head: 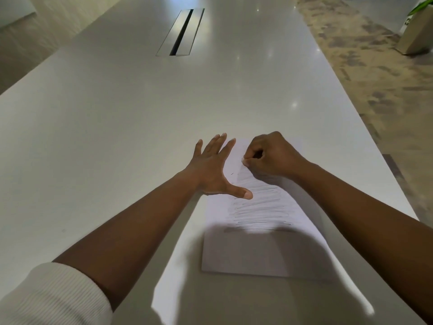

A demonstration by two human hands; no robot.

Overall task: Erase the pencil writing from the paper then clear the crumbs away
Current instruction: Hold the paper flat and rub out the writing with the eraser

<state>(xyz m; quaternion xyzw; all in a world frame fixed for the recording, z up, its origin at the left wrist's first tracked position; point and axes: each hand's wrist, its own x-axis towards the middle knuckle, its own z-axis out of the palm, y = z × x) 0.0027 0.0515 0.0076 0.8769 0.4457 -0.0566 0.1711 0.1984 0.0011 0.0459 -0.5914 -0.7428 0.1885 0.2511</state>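
A white sheet of paper [257, 249] lies on the white table [117, 137], with grey pencil scribble [260, 207] across its middle. My left hand [213, 170] is flat and spread, pressing down on the paper's far left edge, thumb resting at the scribble. My right hand [269, 156] is closed in a fist over the far part of the sheet, its fingertips pinched on a small pale thing, apparently an eraser [244, 160], touching the paper. A few dark specks [232, 173] lie between the hands.
A metal cable slot [180, 31] is set into the table far ahead. The table's right edge runs diagonally beside patterned carpet [375, 78]. A planter box [417, 34] stands on the floor at the far right.
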